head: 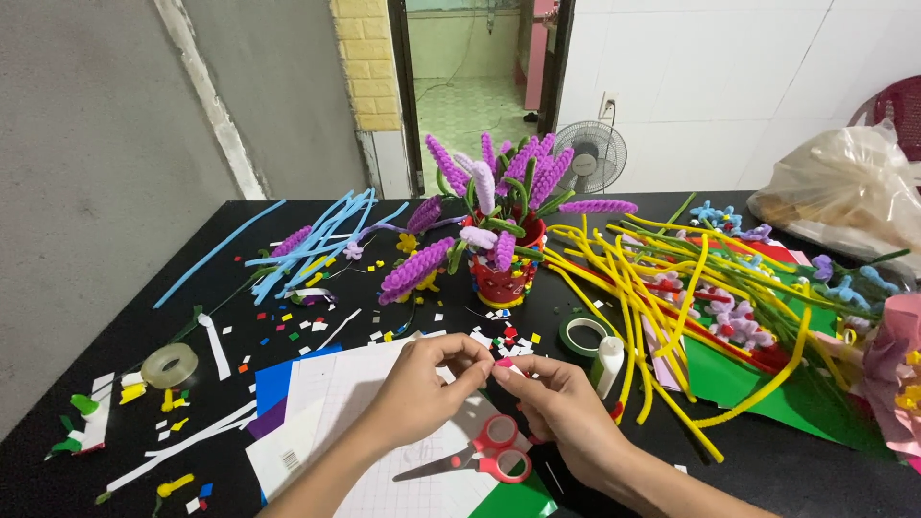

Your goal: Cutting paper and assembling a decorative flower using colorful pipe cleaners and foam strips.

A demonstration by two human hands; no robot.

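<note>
A small pink paper scrap is pinched between the fingertips of both hands, held just above the front edge of the black table. The left hand closes thumb and forefinger on the scrap's left end; the right hand closes its fingers on the right end. Both hands meet over a white sheet of gridded paper, which lies on blue card.

Directly below the hands, red-handled scissors lie flat on the sheet, blades shut and pointing left. Just beside the right hand stands a white glue bottle, tilted slightly, with a flat ring of green tape behind it. Small square paper chips in red, yellow, white and blue are scattered over the table surface.

Behind the hands, a red pot holds coiled purple pipe-cleaner flowers with fuzzy green stems. To the right lies a loose heap of yellow pipe cleaners over green card. To the left lie light-blue pipe cleaners, and a clear tape roll rests near the table's left edge.
</note>
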